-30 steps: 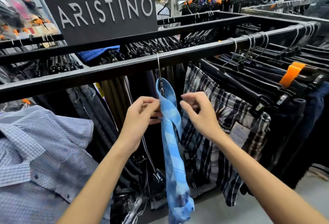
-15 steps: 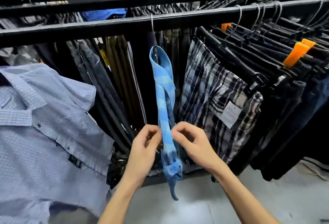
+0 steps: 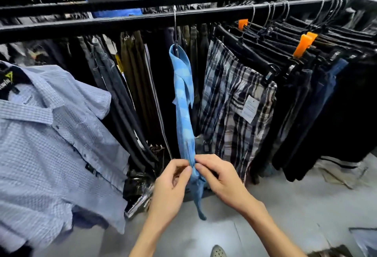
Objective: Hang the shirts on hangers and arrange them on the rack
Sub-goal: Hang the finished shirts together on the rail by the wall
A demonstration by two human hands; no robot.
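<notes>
A blue checked shirt point(image 3: 183, 101) hangs edge-on from a hanger whose metal hook point(image 3: 175, 24) sits over the black rack bar point(image 3: 122, 23). Near the shirt's lower end, my left hand point(image 3: 171, 183) pinches the fabric from the left. My right hand point(image 3: 220, 177) pinches it from the right at the same height. Both sets of fingertips meet on the front edge of the shirt. The hem dangles below my hands. The hanger's body is hidden inside the collar.
A pale blue checked shirt point(image 3: 51, 134) hangs face-on at the left. Dark trousers point(image 3: 138, 93) fill the rack behind. A black-and-white plaid garment point(image 3: 234, 109) with a paper tag hangs right of the blue shirt, then dark clothes with orange clips point(image 3: 304, 44). Grey floor lies below.
Both hands have slid down the blue shirt from just under the collar to near its hem, and my view has tilted downward.
</notes>
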